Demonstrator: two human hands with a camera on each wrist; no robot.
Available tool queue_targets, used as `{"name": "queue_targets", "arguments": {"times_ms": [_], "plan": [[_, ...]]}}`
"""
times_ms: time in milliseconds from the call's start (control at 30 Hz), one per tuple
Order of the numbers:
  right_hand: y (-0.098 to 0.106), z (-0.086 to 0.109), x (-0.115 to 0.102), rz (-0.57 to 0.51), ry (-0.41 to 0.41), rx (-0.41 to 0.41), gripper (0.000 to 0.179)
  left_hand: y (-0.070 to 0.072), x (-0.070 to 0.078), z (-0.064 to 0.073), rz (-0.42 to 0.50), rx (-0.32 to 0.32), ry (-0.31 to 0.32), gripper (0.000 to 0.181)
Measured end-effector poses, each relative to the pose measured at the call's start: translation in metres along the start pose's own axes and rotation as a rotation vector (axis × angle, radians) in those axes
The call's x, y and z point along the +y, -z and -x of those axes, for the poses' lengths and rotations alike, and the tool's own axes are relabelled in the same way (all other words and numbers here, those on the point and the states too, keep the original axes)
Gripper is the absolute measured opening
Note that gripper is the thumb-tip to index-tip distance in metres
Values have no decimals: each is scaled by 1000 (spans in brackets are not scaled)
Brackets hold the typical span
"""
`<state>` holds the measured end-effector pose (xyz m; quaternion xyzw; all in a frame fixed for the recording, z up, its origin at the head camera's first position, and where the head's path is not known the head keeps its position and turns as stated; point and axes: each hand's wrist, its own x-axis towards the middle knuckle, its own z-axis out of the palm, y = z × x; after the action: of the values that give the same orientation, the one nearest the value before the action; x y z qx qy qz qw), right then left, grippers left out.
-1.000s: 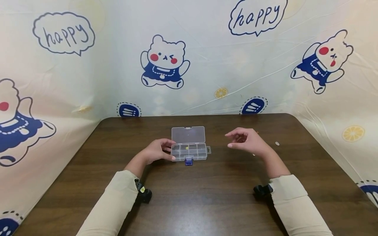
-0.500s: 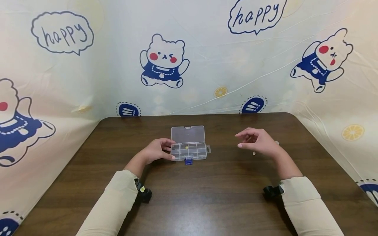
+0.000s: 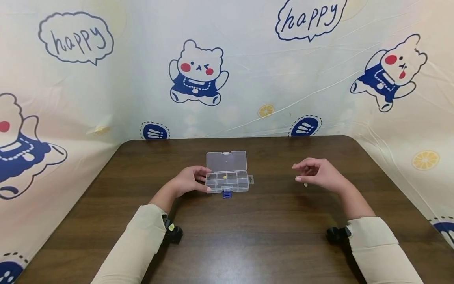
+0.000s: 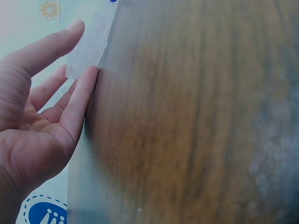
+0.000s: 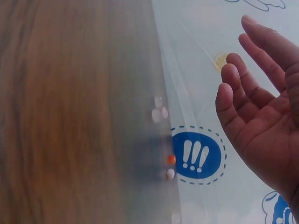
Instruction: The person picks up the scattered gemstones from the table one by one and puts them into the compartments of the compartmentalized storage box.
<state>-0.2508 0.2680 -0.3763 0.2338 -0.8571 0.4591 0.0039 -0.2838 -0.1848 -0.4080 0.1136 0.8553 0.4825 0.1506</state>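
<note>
Clear box [image 3: 234, 183] at ctr. of table [image 3: 230, 236], L hand [image 3: 186, 182] gripping its L end, digits spread; R hand [image 3: 320, 173], thumb apart from bent fingers, hanging nr. pale pc. [image 3: 306, 185], which I'm judging might roll away if thumb's nudging it.

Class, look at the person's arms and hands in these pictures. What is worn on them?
The left sleeve and right sleeve are long, plain and cream. Each wrist carries a small black camera, the left camera with a yellow mark beside it, the right camera without one in sight. The left hand and right hand wear no gloves.
</note>
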Motion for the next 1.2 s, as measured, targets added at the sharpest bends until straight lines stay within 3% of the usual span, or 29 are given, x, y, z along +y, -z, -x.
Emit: {"name": "queue_targets", "arguments": {"times_ms": [533, 800, 1200], "plan": [[16, 15, 21, 44, -92, -44, 39, 0, 1, 1, 1, 0, 4, 67], [25, 9, 39, 25, -167, -141, 39, 0, 0, 1, 0, 0, 7, 67], [28, -2, 50, 122, -162, -279, 28, 0, 0, 0, -9, -9, 18, 66]]}}
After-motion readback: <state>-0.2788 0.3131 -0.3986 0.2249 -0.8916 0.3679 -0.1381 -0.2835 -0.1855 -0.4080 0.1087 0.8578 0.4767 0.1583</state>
